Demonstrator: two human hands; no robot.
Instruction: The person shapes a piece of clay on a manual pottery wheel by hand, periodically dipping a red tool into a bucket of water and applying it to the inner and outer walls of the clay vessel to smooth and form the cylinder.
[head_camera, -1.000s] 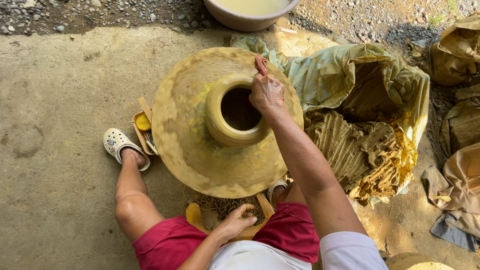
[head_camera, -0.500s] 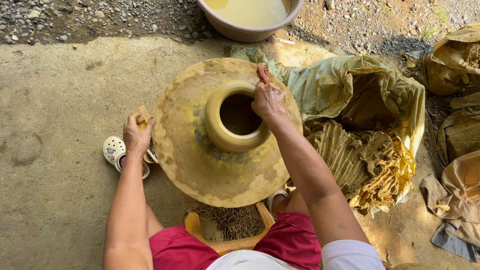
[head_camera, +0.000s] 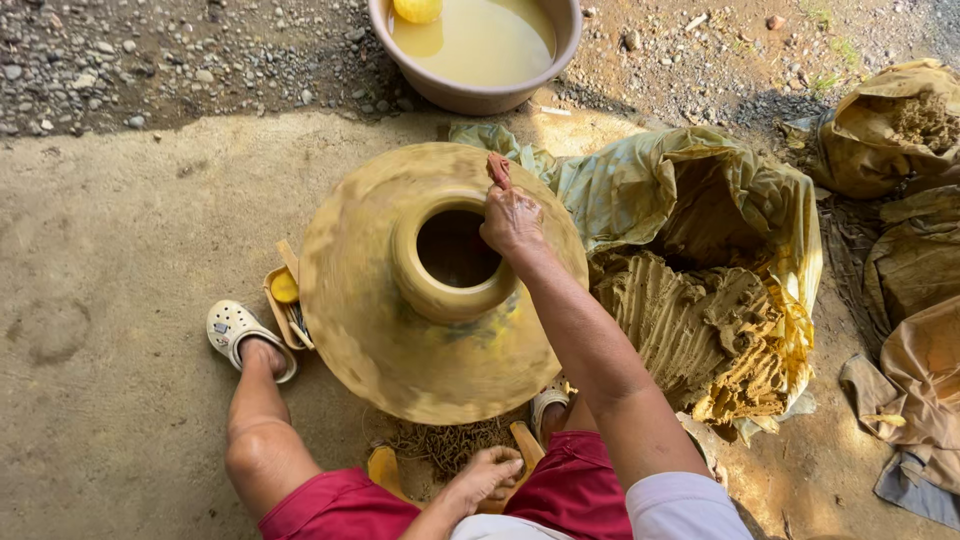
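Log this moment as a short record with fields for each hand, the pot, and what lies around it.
right hand: on the pot's neck rim, pressing a small reddish rag against it
left hand: low near the lap, beside the pot's base, holding nothing visible
pot: wide clay pot, yellowish, mouth open, surface blurred
clay: ridged lump on plastic sheet, right of pot
basin: above pot, holds murky water
tray: small, left of pot, by a sandalled foot

Single head-worn view, looking almost straight down from above the large clay pot (head_camera: 440, 285). Close range: pot fills frame centre. Top of frame is away from the wearer. No second view to overlap.
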